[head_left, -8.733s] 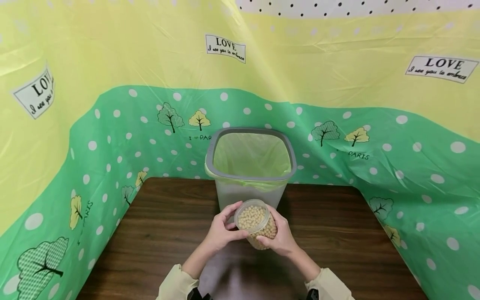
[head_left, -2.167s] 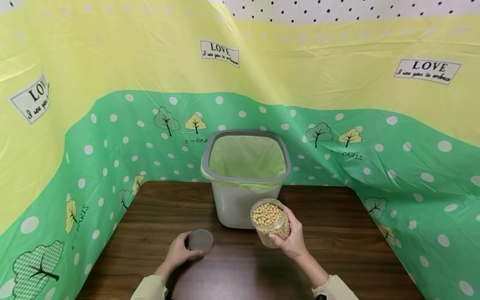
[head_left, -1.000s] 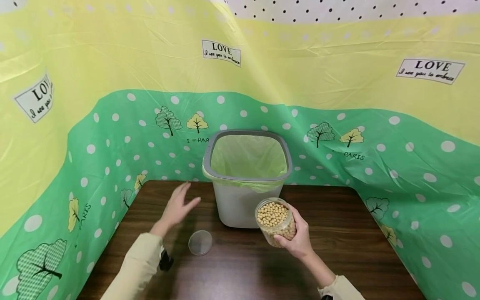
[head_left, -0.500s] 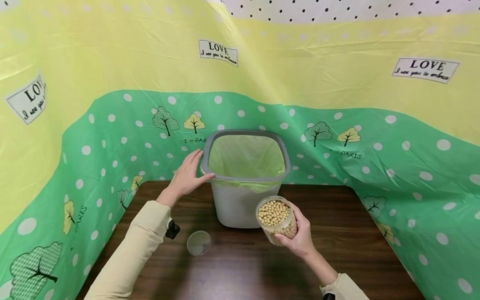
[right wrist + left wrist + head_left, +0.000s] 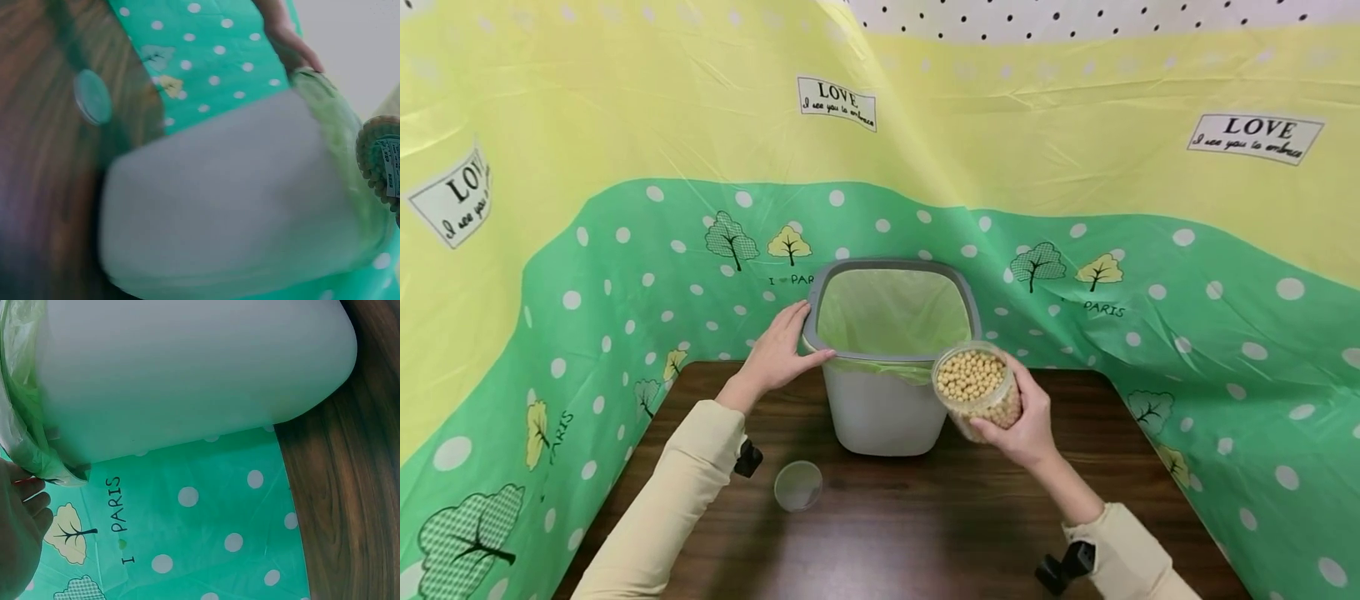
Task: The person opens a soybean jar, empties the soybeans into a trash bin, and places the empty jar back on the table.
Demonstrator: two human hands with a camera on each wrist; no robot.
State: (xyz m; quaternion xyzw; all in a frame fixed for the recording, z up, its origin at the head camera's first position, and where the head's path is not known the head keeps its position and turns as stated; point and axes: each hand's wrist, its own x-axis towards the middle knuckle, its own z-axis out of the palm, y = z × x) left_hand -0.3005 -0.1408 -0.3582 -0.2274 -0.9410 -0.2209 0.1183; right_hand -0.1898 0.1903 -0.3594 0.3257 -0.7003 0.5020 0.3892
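In the head view my right hand [image 5: 1026, 417] grips a clear plastic jar [image 5: 992, 412] of round pale-yellow beans [image 5: 972, 375] round its side. The jar's mouth is uncovered and tilts slightly left, overlapping the front right corner of the grey trash bin [image 5: 887, 408]. My left hand [image 5: 777, 354] holds the bin's left rim, thumb at the front corner, fingers along the outer side. The left wrist view shows bent fingers [image 5: 36, 503] right at the rim. Only the jar's label and some beans [image 5: 378, 162] show at the edge of the right wrist view.
A clear round lid [image 5: 798, 486] lies on the dark wooden table [image 5: 880, 533], in front and to the left of the bin. A green bag [image 5: 891, 312] lines the bin. Patterned green and yellow cloth [image 5: 662, 250] surrounds the table at the back and sides.
My left hand set the jar's lid on the table, then moved up to the bin's rim. Over the last half second my right hand has raised the jar up and right toward the bin.
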